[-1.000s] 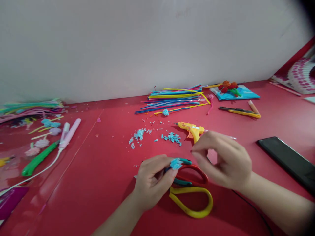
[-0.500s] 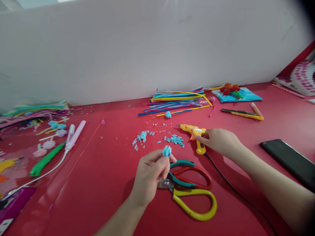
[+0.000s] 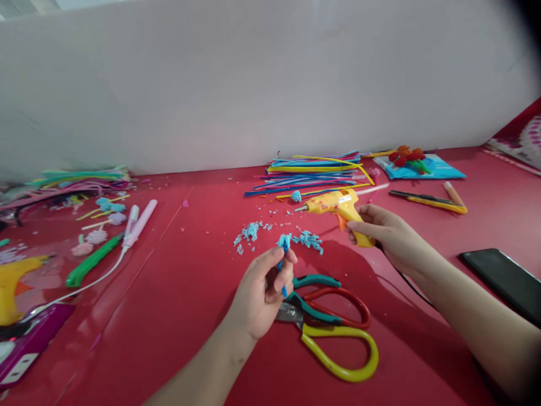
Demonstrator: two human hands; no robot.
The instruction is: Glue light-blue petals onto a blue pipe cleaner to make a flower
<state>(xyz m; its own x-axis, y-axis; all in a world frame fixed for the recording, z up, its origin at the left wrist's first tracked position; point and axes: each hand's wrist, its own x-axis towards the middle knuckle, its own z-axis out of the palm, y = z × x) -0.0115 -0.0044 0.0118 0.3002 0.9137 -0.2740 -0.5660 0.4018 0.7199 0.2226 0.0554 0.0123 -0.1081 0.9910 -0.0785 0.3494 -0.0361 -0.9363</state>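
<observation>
Since the earlier frame, the yellow glue gun [image 3: 329,202] has risen off the table [image 3: 177,316], and the blue fuzzy piece [image 3: 284,242] has turned to show its stem. The left hand [image 3: 262,288] pinches this piece, its long axis running twelve to six o'clock. The right hand [image 3: 386,234], wrapped round the gun's handle, is nearer the gun; the nozzle points to nine o'clock, at one o'clock from the piece. The gun's white label [image 3: 345,199] is too small to read.
</observation>
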